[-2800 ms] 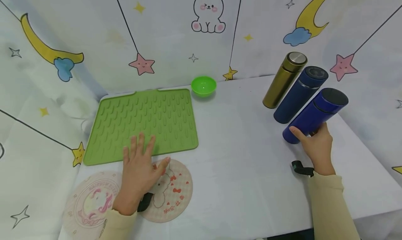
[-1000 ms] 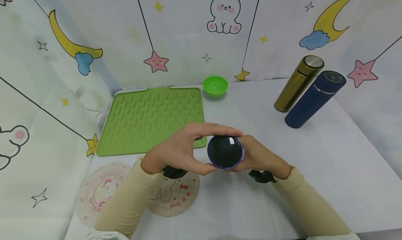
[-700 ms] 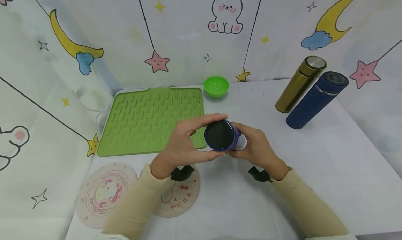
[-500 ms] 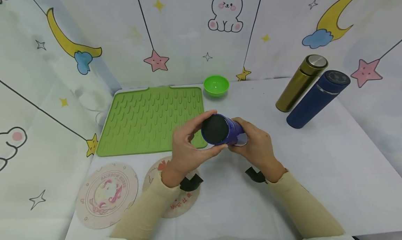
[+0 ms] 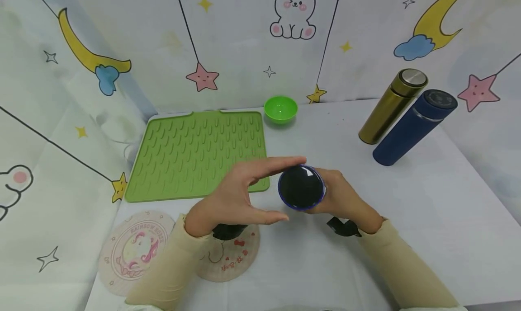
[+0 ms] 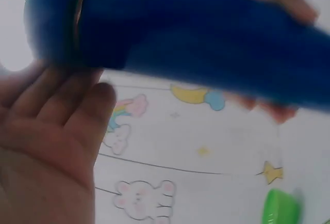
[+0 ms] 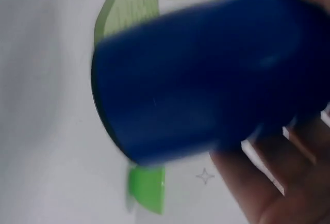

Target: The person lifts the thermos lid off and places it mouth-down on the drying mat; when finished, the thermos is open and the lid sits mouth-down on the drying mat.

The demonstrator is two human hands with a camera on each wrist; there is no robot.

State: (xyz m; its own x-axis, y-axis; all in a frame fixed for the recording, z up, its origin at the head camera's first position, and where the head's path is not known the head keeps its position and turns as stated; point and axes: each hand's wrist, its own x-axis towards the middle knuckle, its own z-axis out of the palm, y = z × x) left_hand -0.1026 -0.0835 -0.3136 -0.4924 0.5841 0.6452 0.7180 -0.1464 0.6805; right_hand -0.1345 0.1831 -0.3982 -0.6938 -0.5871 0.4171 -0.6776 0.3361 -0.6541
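A blue thermos bottle [image 5: 301, 187] with a black-topped lid is held above the table, its top turned toward the head camera. My right hand [image 5: 343, 195] grips its lower body; in the right wrist view, fingers of the right hand [image 7: 289, 182] curve round the blue bottle [image 7: 206, 79]. My left hand [image 5: 236, 193] is beside the lid, thumb and fingers spread wide. Its upper fingertips lie near the lid's rim and the thumb is apart from it. In the left wrist view, the left hand [image 6: 46, 141] has extended fingers by the lid end of the bottle [image 6: 180, 33], somewhat blurred.
A gold thermos [image 5: 392, 107] and a dark blue thermos [image 5: 413, 128] stand at the back right. A green ridged mat [image 5: 199, 157] lies at the left, with a green bowl [image 5: 281, 110] by its corner. Two round coasters [image 5: 136, 252] lie at the front left, one partly under the left arm.
The blue bottle was picked up from the right and brought to the middle. Since half a second ago it has tipped toward the camera, and the left hand's grip on the lid has loosened.
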